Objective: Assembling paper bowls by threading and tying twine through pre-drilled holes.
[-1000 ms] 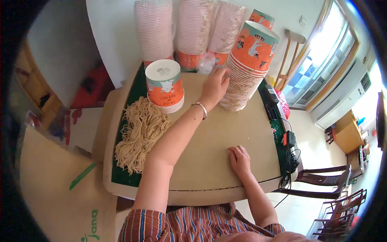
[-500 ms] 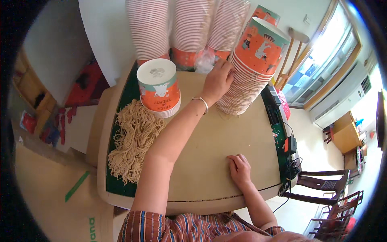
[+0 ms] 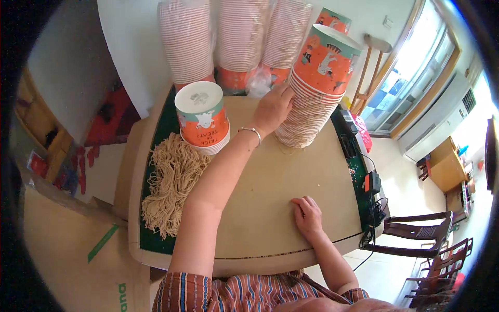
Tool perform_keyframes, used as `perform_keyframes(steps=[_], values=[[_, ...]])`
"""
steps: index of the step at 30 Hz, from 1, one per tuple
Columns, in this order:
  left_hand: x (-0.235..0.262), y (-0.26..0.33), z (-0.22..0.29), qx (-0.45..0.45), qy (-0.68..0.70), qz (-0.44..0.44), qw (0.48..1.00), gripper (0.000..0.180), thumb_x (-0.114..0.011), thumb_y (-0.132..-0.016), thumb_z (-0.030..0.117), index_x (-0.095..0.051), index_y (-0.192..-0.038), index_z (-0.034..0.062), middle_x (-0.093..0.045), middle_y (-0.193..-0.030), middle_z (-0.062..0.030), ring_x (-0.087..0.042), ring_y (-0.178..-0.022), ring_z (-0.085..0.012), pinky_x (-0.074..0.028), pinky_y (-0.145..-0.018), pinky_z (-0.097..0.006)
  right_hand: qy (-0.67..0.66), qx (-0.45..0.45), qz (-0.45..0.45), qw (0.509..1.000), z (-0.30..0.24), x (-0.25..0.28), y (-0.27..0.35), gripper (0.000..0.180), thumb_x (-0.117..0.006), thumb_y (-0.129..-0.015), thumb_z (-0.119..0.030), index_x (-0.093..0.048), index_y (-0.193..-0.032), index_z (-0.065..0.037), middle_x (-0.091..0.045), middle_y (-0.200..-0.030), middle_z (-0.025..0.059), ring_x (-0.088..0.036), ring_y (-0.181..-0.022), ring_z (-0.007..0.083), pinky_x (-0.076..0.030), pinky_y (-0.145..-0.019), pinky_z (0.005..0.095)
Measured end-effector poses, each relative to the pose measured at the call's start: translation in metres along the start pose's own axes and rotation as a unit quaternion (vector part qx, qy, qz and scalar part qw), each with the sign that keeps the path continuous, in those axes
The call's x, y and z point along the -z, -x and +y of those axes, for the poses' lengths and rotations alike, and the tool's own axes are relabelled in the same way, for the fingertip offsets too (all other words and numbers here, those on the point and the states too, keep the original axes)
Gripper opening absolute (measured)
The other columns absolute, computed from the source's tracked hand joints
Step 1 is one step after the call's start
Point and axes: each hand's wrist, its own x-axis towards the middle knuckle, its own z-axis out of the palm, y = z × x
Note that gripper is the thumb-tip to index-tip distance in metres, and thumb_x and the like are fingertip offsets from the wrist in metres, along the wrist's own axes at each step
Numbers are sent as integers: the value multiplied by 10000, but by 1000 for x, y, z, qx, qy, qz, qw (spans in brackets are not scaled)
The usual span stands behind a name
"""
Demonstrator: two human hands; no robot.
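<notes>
1. Left hand [image 3: 274, 110] still against cup stack [image 3: 312, 106], toward worktop's [image 3: 260, 208] far right corner; pinch: cannot tell.
2. Right hand [image 3: 307, 216] loosely curled, near front edge.
3. Little changed; work apparently remains at stack.

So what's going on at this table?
Someone is working with orange paper cups. Their left hand is at the side of a tall stack of upturned cups, though its exact grip is unclear. The right hand rests on the table. To the left stand a shorter stack and a heap of beige strings.
</notes>
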Motion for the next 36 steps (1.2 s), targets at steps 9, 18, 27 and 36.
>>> perform_keyframes(steps=[9, 18, 27, 36], values=[[12, 0, 4, 71, 9, -39, 997, 138, -589, -866, 67, -549, -998, 56, -604, -997, -132, -627, -883, -379, -529, -749, -461, -8, -16, -9, 1000, -5, 1, 2, 125, -611, -876, -86, -648, -992, -53, -613, -912, 136, -610, -886, 345, -502, -773, 426], [42, 17, 29, 110, -35, -59, 992, 223, -602, -870, 111, -580, -1081, 43, -606, -1054, -158, -624, -931, -382, -520, -774, -460, -15, -11, 26, 1000, 3, -3, 6, 81, -612, -879, -71, -648, -946, -43, -614, -896, 141, -605, -884, 348, -499, -783, 414], [181, 34, 8, 158, -389, 11, 908, 562, -729, -779, 466, -617, -1146, 54, -498, -1321, -231, -422, -1249, -435, -302, -1050, -600, -9, 7, 21, 1000, 3, -1, 4, 100, -586, -888, -84, -644, -959, -46, -619, -913, 132, -607, -885, 345, -498, -773, 415], [207, 35, -43, 413, -270, -249, 834, 1216, -665, -591, 829, -350, -1498, 83, -240, -1542, -269, -233, -1405, -532, -243, -1117, -612, 15, -28, -31, 999, 0, -8, 1, 143, -565, -906, -99, -625, -1027, -52, -614, -961, 140, -602, -935, 346, -494, -806, 419]])
